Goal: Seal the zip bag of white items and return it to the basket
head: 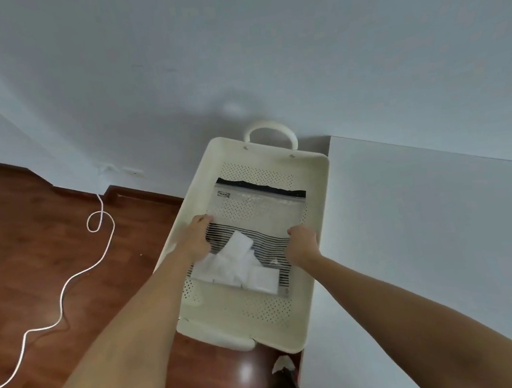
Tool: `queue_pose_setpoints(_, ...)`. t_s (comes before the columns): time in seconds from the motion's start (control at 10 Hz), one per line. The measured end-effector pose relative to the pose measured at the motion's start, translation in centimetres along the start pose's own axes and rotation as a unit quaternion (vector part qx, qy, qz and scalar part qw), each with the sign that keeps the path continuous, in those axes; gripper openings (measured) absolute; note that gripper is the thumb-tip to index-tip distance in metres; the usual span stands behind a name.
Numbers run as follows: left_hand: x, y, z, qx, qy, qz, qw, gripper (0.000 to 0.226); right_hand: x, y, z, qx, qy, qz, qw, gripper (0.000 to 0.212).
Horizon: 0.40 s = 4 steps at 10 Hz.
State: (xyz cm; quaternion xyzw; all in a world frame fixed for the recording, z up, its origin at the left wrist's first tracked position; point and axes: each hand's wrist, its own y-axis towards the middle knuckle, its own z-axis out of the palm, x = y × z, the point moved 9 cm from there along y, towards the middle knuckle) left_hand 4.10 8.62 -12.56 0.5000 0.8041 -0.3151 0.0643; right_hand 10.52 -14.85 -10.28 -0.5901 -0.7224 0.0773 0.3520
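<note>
A clear zip bag [251,217] with black stripes and a dark zip strip along its far edge lies inside the cream perforated basket [316,193]. Several white blocks [240,263] fill the bag's near half. My left hand [194,238] grips the bag's left edge. My right hand [301,241] grips its right edge. Both hands are inside the basket, over its floor. The zip strip looks closed along its length, though I cannot be sure.
The basket stands on the wooden floor, against the wall and beside a white table [431,236] on the right. A white cord [66,288] snakes across the floor at left. The basket has a loop handle [269,131] at its far end.
</note>
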Motion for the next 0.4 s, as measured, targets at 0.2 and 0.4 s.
queue_pose_setpoints(0.2,-0.1,0.2,-0.5,-0.027,0.025,-0.006,0.999,0.071,0.0,-0.5,-0.6,0.018,-0.017,0.003,1.0,0.024)
queue_pose_setpoints(0.4,-4.7,-0.8,-3.0,-0.109,-0.019,0.012,0.994,0.069,-0.5,-1.4,-4.2,-0.032,0.066,-0.014,0.997,0.033)
